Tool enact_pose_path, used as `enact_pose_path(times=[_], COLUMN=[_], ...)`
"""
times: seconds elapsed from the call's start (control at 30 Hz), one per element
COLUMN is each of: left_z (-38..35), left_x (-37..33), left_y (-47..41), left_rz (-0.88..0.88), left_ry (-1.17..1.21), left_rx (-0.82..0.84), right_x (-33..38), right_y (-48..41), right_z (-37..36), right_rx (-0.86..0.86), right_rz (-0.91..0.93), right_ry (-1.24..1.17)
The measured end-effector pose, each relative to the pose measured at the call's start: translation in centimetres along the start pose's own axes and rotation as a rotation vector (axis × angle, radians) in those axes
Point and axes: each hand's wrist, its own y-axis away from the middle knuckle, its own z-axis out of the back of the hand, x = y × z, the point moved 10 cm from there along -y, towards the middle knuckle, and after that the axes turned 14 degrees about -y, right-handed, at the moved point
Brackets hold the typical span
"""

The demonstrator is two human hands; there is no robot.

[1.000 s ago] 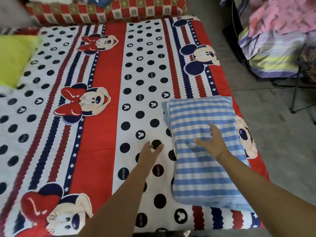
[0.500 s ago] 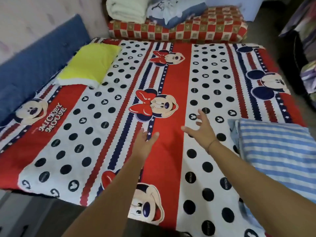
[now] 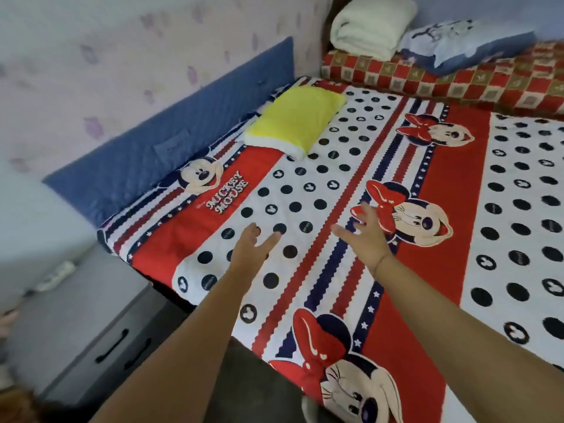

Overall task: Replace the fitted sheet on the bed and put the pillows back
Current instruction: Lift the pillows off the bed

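Fitted sheet (image 3: pixel 305 193): spread flat over the bed, printed with cartoon mice, black dots and red stripes. Its right side is cut off by the frame, and the tuck under the mattress is hidden.
Yellow pillow (image 3: pixel 293 123): laid on the sheet, its far long side against the blue padded headboard (image 3: pixel 171 154).
Left hand (image 3: pixel 250 251): held out nearer the camera than the yellow pillow, fingers straight and spread, nothing held. Contact with the sheet cannot be judged.
Right hand (image 3: pixel 366 236): nearer than the yellow pillow and to its right, fingers splayed, nothing held.
Beyond the yellow pillow: a folded white blanket (image 3: pixel 369 29) and a pale blue pillow (image 3: pixel 457 44) are stacked on a red checkered cushion (image 3: pixel 457 83), which is cut off at the right.
Left of the yellow pillow, nearer the camera: a grey drawer unit (image 3: pixel 91 331) is seen blurred. What lies on it cannot be made out.
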Motion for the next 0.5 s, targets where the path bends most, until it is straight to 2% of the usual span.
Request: enact_pose_path(times=[0.23, 0.5], left_z=[5.9, 8.7], left_x=[1.3, -1.1], left_y=[-5.7, -15.4], left_rz=[0.033, 0.037], left_ry=[-0.042, 0.017], left_rx=[-0.045, -0.006], right_x=[-0.3, 0.1], right_y=[-6.1, -15.0], right_z=[-8.0, -12.1], right_rx=[0.054, 0.007], right_rz=[-0.046, -0.092], right_ry=[-0.051, -0.077])
